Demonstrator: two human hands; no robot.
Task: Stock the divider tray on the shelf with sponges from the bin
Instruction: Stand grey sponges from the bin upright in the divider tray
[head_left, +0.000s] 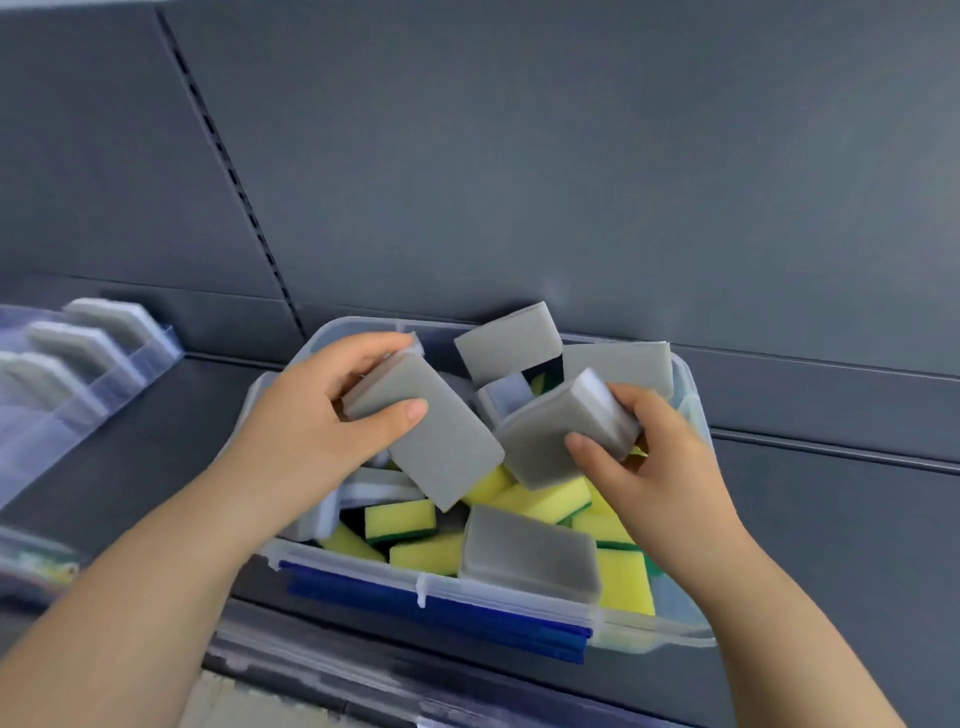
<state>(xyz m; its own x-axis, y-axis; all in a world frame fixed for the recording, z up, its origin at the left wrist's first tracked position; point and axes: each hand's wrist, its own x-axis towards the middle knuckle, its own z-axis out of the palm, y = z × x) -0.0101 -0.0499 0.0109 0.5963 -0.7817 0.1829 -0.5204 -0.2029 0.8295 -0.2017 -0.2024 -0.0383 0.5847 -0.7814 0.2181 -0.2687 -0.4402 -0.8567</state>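
Two grey sponges are held up over the bin. The first grey sponge (431, 431) is in the left hand (311, 415), thumb laid across its grey top face and fingers curled round its far end in a firm hold. It slopes down toward the right. The second grey sponge (545, 431) shows a white layer on its far side. It is in the right hand (660, 457), thumb on the grey face and fingers wrapped round the white edge. The two sponges lie just beside each other; contact cannot be confirmed.

The clear plastic bin (332, 338) stands on the dark shelf (831, 519), right of centre. It holds a loose heap of yellow sponges (400, 519) with green backing and further grey ones, including a flat grey sponge (530, 556) against the near wall. A blue strip (441, 618) runs along the bin's near edge.

The divider tray (119, 364) sits at the far left of the same shelf, well apart from the bin. Grey tray sponges (62, 338) stand upright in its compartments, though they are blurred. Behind is a grey back panel (519, 156) with a slotted upright (228, 171).
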